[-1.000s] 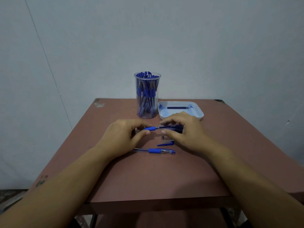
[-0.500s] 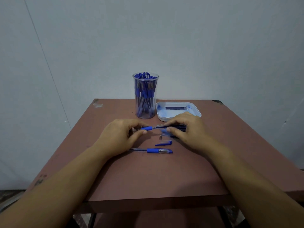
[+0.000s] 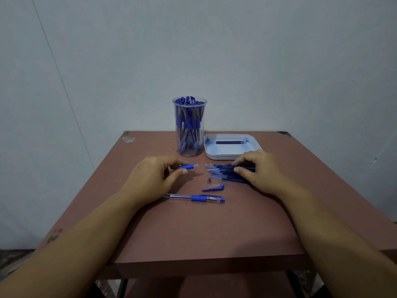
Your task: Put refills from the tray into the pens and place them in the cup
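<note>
My left hand (image 3: 150, 179) pinches an open pen barrel (image 3: 189, 166) with a blue grip, its open end pointing right. My right hand (image 3: 262, 171) lies on a pile of dark blue refills (image 3: 223, 173) on the table, thumb and forefinger pinching one of them; its tip lies a short gap from the barrel. A white tray (image 3: 225, 157) behind holds a single refill (image 3: 229, 142). The clear cup (image 3: 189, 130), left of the tray, stands full of blue pens.
A small metal pen tip (image 3: 208, 181) and a blue cap (image 3: 213, 187) lie between my hands. A capped, assembled pen (image 3: 197, 198) lies nearer to me. The brown table (image 3: 193, 233) ends close in front; a grey wall stands behind.
The barrel and the refill were joined in line between my hands; now they are apart, with my right hand drawn back to the right over the refill pile.
</note>
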